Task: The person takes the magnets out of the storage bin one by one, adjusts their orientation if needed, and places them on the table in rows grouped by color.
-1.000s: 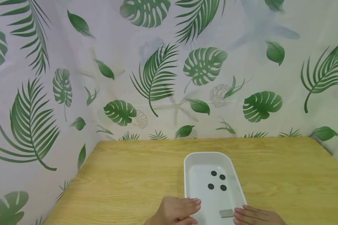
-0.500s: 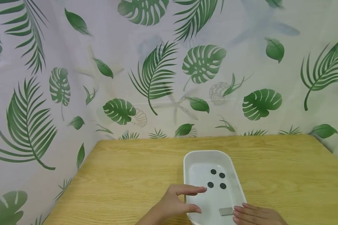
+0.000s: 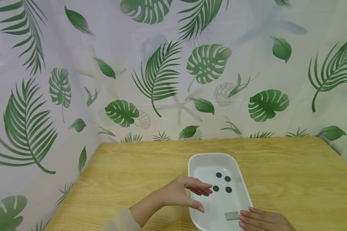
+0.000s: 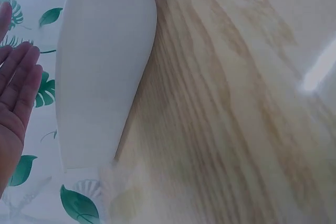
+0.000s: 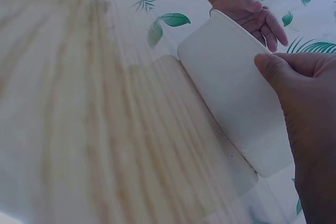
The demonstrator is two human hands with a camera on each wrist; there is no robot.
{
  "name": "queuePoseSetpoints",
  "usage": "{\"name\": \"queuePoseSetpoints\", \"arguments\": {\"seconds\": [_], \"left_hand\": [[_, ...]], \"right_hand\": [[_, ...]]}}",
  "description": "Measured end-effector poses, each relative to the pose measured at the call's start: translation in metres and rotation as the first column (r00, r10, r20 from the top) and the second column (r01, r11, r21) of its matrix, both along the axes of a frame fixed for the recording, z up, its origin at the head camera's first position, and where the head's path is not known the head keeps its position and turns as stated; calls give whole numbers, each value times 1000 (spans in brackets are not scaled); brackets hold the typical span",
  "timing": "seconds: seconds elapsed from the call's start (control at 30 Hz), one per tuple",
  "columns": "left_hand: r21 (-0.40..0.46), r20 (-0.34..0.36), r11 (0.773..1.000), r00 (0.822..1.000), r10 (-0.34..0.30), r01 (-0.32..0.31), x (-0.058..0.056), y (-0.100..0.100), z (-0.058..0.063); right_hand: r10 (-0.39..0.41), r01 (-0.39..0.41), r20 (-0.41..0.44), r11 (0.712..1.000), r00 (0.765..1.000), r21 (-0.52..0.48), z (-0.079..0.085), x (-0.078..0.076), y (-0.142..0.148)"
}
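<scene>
While your R hand pinches the right wall of the white tray, lower right of frame (thumb outside, per right wrist cam), your L hand reaches over the left rim, empty, thumb & fingers wide apart. Key bit: the nearest black disc sits just right of your L fingertips, approx. level w/ them; can't tell if they touch. The other three discs lie above or right of it, L hand closer to all. Tray's long axis runs top to bottom of frame; the grey plate lies crosswise, low, right end by your R fingertips. Vs. 1 s ago, L hand's higher in frame, fingers spread more, sleeve now showing; disc & plate layout unchanged.
</scene>
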State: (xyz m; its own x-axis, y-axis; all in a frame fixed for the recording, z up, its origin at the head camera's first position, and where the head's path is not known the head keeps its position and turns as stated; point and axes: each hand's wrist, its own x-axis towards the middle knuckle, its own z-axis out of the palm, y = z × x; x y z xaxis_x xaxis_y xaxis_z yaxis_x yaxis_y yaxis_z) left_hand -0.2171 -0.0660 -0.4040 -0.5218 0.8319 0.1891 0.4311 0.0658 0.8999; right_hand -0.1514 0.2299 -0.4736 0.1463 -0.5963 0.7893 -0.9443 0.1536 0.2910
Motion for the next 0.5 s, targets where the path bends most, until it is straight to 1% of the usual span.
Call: {"name": "queuePoseSetpoints", "arguments": {"seconds": [0.03, 0.13, 0.27, 0.37, 0.5], "left_hand": [[-26, 9, 1000, 1000, 1, -1, -2, 0, 3], [-81, 67, 997, 998, 6, 0, -7, 2, 13], [-107, 122, 994, 993, -12, 26, -14, 4, 24], [-118, 135, 992, 991, -24, 40, -19, 8, 33], [-133, 167, 991, 986, -6, 29, -25, 15, 44]], "right_hand": [[1, -1, 9, 1000, 1000, -2, 1, 0, 0], [-6, 6, 16, 1000, 1000, -3, 3, 1, 0], [-20, 20, 30, 1000, 999, 4, 5, 1, -1], [-30, 29, 29, 1000, 999, 11, 6, 1, -1], [-31, 30, 20, 999, 999, 13, 7, 0, 1]]}}
